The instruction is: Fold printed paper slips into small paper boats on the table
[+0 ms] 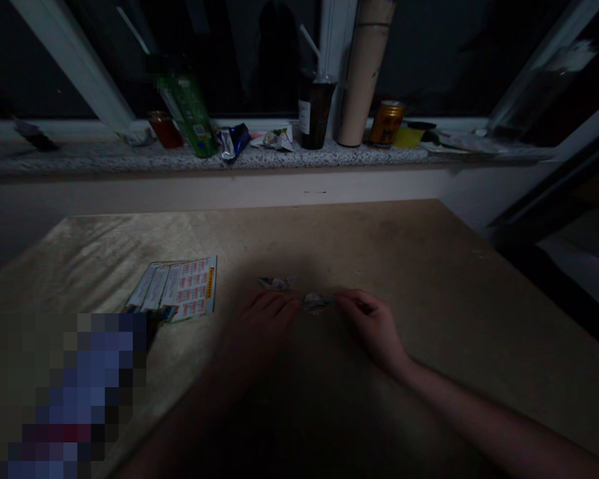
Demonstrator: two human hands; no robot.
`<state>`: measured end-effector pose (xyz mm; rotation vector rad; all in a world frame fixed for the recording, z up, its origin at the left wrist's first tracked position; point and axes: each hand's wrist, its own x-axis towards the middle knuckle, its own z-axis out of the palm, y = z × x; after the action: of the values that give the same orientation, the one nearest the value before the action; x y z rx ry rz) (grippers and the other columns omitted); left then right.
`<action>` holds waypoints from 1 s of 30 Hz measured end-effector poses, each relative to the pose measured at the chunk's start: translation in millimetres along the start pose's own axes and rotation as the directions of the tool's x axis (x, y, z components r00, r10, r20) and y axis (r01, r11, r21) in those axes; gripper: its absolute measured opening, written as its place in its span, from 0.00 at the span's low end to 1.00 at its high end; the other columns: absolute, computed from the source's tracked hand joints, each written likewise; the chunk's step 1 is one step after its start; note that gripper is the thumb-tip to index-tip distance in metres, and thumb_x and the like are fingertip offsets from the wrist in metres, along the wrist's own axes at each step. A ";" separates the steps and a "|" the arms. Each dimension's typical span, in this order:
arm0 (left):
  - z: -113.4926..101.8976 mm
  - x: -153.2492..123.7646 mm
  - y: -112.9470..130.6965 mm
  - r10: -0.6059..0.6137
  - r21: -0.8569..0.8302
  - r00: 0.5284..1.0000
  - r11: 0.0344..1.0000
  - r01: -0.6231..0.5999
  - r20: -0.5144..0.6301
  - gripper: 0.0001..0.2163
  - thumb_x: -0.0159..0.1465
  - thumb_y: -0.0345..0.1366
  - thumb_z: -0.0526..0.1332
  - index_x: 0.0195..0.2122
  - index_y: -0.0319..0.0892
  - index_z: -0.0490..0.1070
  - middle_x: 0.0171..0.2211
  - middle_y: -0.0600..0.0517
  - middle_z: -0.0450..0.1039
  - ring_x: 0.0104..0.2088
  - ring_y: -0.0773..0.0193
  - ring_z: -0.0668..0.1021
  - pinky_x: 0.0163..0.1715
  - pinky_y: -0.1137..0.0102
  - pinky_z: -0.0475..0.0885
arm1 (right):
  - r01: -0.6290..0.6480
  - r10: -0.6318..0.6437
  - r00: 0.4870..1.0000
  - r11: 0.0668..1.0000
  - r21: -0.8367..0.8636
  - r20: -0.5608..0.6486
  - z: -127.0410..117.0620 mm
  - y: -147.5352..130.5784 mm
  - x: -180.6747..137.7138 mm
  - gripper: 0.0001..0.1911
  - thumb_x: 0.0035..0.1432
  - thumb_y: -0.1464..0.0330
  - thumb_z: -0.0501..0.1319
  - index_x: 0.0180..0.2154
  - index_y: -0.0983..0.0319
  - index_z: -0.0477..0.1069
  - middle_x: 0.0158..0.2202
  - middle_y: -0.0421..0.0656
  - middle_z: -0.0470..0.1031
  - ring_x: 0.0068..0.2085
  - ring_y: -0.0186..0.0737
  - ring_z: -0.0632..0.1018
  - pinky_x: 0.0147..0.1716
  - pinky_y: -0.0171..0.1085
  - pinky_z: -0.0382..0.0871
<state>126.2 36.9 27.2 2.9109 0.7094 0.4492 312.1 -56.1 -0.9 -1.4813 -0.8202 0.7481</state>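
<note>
A small, crinkled patterned piece [315, 303], perhaps paper or a wrapper, lies low over the table between my two hands. My left hand [267, 316] has its fingers bent together at the left end of this piece; its thumb is hidden. At the other end, my right hand [369, 322] pinches the edge between thumb and fingers. Just beyond my left fingers lies a second small patterned piece [276, 283], flat on the tabletop [379, 246]. Dim light and shadow hide the fine detail of both pieces.
A printed sheet [180, 289] lies left of my hands, beside a pixelated blue area. Along the granite sill [259, 158] stand a green bottle [196, 116], a dark cup with a straw [315, 116], a tall beige cylinder [364, 76], an orange can [387, 125] and crumpled wrappers [234, 140].
</note>
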 end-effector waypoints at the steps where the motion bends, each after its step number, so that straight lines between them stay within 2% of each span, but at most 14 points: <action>1: -0.6 6.4 -0.4 0.023 0.050 1.000 0.998 -0.024 0.010 0.15 0.63 0.24 0.53 0.48 0.42 0.70 0.46 0.45 0.74 0.46 0.52 0.73 0.50 0.57 0.61 | 0.016 -0.016 1.000 1.000 -0.021 -0.005 -2.3 0.5 5.1 0.09 0.50 0.62 0.64 0.29 0.61 0.76 0.27 0.42 0.77 0.29 0.39 0.74 0.29 0.37 0.66; 4: -1.4 24.4 -2.0 0.108 0.152 0.994 0.982 -0.111 0.029 0.15 0.60 0.21 0.54 0.45 0.40 0.71 0.45 0.44 0.74 0.45 0.51 0.74 0.47 0.57 0.63 | 0.086 -0.086 0.996 0.995 -0.048 -0.006 -7.3 2.9 21.5 0.09 0.50 0.63 0.64 0.29 0.63 0.75 0.28 0.43 0.77 0.29 0.39 0.75 0.30 0.36 0.66; 9: -0.1 40.3 -6.6 0.118 0.231 0.993 0.966 -0.113 -0.010 0.14 0.60 0.20 0.54 0.42 0.39 0.73 0.44 0.43 0.75 0.44 0.50 0.75 0.46 0.54 0.63 | 0.157 -0.153 0.987 0.984 -0.082 0.054 -8.7 8.8 43.7 0.08 0.48 0.64 0.63 0.27 0.63 0.74 0.27 0.44 0.77 0.30 0.40 0.77 0.30 0.35 0.68; 17: 1.1 41.9 -14.3 0.124 0.344 0.991 0.934 -0.098 -0.055 0.11 0.60 0.22 0.57 0.39 0.41 0.74 0.47 0.47 0.73 0.48 0.52 0.73 0.49 0.54 0.61 | 0.223 -0.205 0.973 0.957 -0.186 0.108 -4.3 18.8 61.5 0.07 0.49 0.65 0.62 0.27 0.62 0.76 0.27 0.43 0.78 0.28 0.40 0.76 0.27 0.34 0.67; 30: 9.0 40.7 -14.6 0.058 0.318 0.997 0.948 -0.036 -0.060 0.10 0.61 0.25 0.57 0.41 0.41 0.73 0.45 0.47 0.75 0.47 0.53 0.73 0.52 0.54 0.59 | 0.284 -0.267 0.959 0.898 -0.337 0.096 -3.5 25.3 63.5 0.07 0.51 0.65 0.62 0.28 0.61 0.77 0.26 0.43 0.77 0.27 0.39 0.75 0.27 0.35 0.66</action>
<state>157.2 68.4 26.6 3.2324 0.7887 0.4828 351.0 -5.3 -25.1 -1.6160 -1.2193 0.4386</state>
